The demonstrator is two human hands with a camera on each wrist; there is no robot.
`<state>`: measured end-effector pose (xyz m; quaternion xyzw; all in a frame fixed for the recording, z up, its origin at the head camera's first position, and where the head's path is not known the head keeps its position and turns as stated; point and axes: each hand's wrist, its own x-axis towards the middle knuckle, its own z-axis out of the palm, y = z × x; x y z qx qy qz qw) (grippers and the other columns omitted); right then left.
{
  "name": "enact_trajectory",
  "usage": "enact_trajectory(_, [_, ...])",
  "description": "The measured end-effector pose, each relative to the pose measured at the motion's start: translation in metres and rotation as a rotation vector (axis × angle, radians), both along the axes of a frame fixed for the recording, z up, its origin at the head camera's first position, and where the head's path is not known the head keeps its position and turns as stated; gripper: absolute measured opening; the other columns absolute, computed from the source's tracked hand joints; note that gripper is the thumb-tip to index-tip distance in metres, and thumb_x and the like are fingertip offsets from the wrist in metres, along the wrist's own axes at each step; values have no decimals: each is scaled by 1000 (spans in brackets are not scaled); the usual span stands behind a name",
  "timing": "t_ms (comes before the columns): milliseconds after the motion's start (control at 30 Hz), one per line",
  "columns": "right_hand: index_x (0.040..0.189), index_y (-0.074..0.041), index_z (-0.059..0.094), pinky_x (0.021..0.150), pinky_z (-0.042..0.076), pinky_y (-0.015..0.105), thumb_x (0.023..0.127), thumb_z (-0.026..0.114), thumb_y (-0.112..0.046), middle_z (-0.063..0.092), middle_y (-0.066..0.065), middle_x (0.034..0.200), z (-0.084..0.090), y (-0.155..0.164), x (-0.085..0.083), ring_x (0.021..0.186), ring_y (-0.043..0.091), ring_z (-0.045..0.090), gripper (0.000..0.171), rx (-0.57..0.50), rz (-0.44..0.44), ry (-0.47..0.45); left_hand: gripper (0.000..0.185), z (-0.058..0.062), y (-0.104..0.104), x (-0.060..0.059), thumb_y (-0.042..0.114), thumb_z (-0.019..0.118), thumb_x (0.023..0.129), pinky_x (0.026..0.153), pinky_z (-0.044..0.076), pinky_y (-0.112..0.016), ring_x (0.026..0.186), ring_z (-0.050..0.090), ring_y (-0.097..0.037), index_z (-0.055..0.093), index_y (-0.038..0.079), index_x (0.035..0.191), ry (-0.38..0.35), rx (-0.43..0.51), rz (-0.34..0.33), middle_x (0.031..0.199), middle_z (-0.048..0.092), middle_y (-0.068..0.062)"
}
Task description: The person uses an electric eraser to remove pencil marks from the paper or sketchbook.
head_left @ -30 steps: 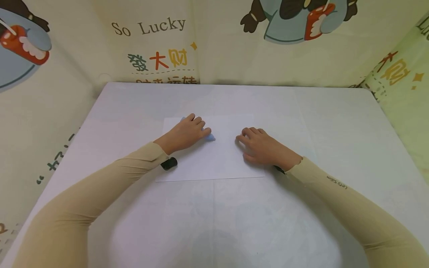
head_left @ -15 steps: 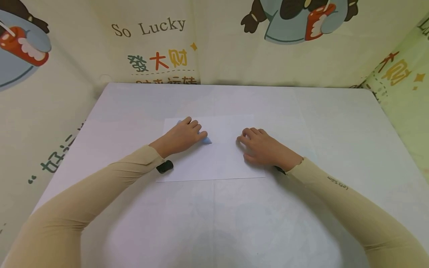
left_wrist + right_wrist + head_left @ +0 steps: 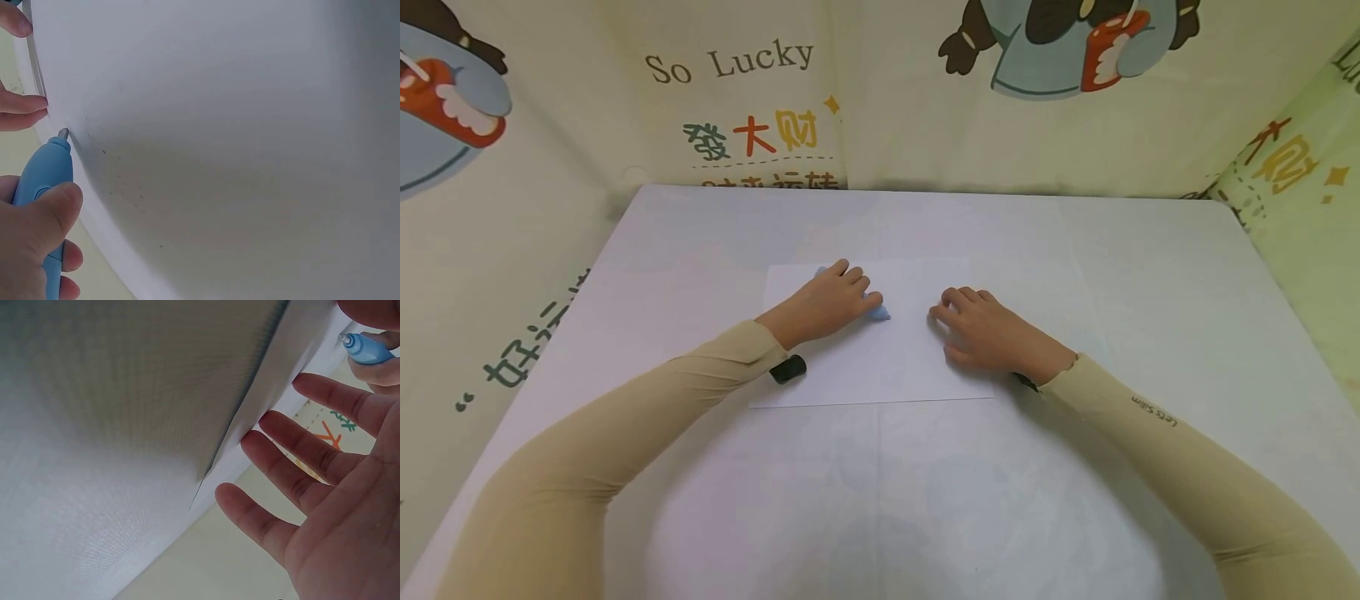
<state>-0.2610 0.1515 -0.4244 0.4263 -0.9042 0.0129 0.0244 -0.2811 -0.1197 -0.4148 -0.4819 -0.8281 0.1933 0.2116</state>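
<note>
My left hand [image 3: 823,307] grips a light blue electric eraser [image 3: 49,165] with thumb and fingers wrapped round its body. The thumb lies near a round button on its side. Its narrow grey tip [image 3: 64,133] points down at the white sheet of paper [image 3: 850,379], right at the surface. Small dark specks [image 3: 141,197] are scattered on the sheet. On the sheet's right part rests my right hand [image 3: 981,329], palm down, fingers spread and slightly bent. In the right wrist view its fingertips [image 3: 253,437] touch the paper, holding nothing.
The paper lies flat on a wide white-covered table [image 3: 880,517]. Behind the table and at both sides hangs cream cloth [image 3: 887,125] printed with cartoon figures and lettering. A dark wrist device [image 3: 788,369] sits under the left sleeve.
My left hand with the eraser shifts slightly left and toward me, then back to the right, ending a little right of where it started. The right hand stays in place.
</note>
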Motion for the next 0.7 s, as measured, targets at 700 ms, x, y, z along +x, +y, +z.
enact_trajectory(700, [118,-6,52,87,44,49,83,58,-18,51,16,114,0,-1,1,105,33,51,37,1,-2,10,14,9,-15,7,2,61,88,70,37,-32,71,50,-20,51,11,94,14,-38,30,78,61,-7])
